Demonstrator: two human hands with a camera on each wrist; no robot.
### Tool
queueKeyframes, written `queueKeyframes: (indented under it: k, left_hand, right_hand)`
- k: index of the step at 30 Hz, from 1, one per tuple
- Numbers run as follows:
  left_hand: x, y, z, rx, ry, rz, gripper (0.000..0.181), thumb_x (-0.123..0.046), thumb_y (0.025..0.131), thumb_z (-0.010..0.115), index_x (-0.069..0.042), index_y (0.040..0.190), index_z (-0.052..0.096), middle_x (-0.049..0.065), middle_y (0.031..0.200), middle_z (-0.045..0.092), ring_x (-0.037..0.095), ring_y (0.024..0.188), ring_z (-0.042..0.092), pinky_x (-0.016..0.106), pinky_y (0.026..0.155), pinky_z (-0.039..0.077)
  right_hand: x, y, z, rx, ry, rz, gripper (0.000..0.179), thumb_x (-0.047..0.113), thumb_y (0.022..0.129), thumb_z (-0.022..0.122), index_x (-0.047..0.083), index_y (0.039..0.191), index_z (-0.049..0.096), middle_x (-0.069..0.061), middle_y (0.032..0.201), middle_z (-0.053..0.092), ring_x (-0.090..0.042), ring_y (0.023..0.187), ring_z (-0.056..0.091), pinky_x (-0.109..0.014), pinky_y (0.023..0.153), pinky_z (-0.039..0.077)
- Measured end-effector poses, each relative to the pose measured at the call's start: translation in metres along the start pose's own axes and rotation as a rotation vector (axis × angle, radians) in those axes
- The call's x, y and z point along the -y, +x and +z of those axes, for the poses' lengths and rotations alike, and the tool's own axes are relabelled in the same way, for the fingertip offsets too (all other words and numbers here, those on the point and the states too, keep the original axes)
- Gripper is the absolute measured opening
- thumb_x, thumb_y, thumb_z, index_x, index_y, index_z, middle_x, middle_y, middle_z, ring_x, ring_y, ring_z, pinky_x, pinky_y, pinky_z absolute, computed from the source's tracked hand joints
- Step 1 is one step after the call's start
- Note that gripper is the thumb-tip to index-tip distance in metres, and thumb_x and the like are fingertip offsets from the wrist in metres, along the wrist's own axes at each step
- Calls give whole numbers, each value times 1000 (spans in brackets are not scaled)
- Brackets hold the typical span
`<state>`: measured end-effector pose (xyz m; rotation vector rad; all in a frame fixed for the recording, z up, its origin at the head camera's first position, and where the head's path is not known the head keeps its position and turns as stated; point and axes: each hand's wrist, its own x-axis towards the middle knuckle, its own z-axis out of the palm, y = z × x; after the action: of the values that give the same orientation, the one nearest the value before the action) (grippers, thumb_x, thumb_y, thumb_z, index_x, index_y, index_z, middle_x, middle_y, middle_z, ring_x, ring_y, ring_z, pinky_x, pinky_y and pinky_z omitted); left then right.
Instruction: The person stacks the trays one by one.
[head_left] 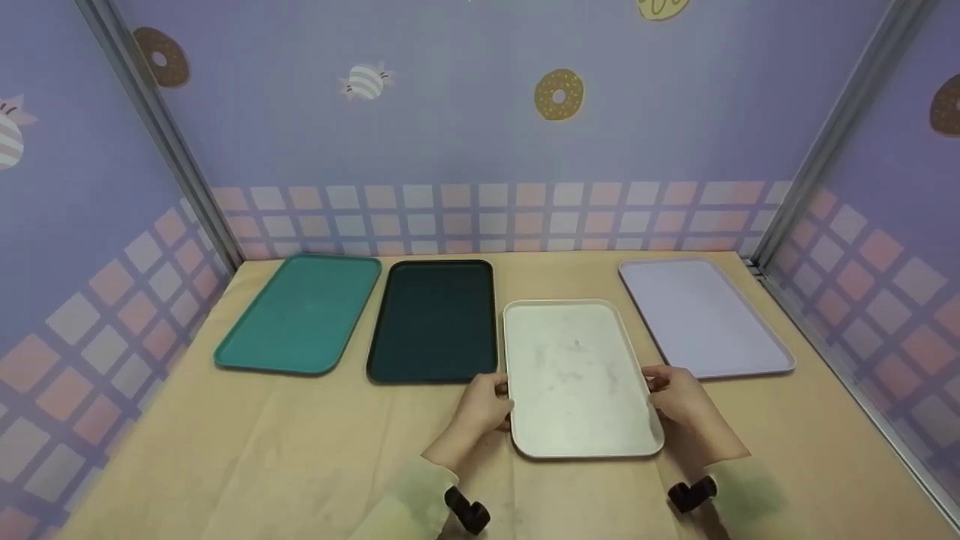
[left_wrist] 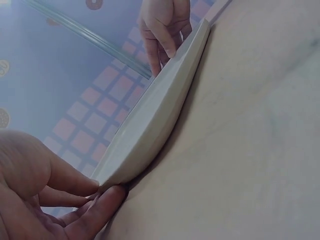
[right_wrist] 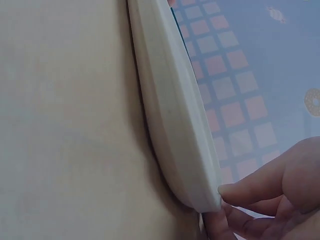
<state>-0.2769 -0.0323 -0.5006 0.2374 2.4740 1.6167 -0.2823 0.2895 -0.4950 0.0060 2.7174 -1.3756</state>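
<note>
Pinching the white tray [head_left: 577, 379] by its long sides, your left hand [head_left: 482, 405] and right hand [head_left: 679, 396] hold it right of centre, forward of the 3 others. The teal tray [head_left: 300, 315], dark tray [head_left: 435, 322] and lilac tray [head_left: 706, 319] lie untouched towards the table's [head_left: 247, 450] back edge; only the white one seems unsettled. Fingertips underneath are hidden, the table's front edge is cut off, and whether the tray fully clears the cloth is unclear.

I had the white tray [head_left: 577, 379] by its long sides, face up, short end toward me. Was rectangular: rounded corners, raised rim, faint grey smudges inside. It was between the dark tray [head_left: 435, 322] and the lilac tray [head_left: 705, 319], closer to me than both.
</note>
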Motion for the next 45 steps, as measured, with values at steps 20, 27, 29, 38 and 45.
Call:
queueKeyframes:
  k: [20,27,29,38,45]
  left_hand:
    - [2,0,0,8,-55,-49,42,15,91,59,6,131,63,18,109,66,18,85,66,33,62,62]
    - [4,0,0,7,-75,-61,46,15,91,59,8,137,59,19,113,66,19,89,68,32,62,62]
    - [4,0,0,8,-75,-66,49,15,91,59,9,140,56,20,116,65,20,92,68,32,63,63]
    - [5,0,-1,12,-78,-85,55,13,92,60,9,146,50,22,126,63,24,100,69,32,65,63]
    - [5,0,0,15,-97,-92,56,14,91,60,8,146,51,20,124,63,22,97,70,31,64,62]
  right_hand:
    - [-9,-2,-23,-76,-124,-144,40,6,98,64,-10,135,59,-31,127,63,-45,116,63,-45,89,58]
    - [-36,-1,-50,-186,-304,-249,38,3,92,71,-6,128,65,-35,131,57,-55,122,55,-67,101,47]
    - [-43,-2,-57,-188,-317,-243,39,1,90,71,-6,128,65,-35,131,56,-56,122,55,-67,101,47]
    - [-60,-2,-68,-152,-352,-232,34,0,92,66,-7,125,67,-33,123,62,-51,115,60,-63,98,50]
    - [-63,-1,-68,-156,-395,-280,20,-4,91,66,-5,110,74,-26,109,68,-46,105,65,-59,92,53]
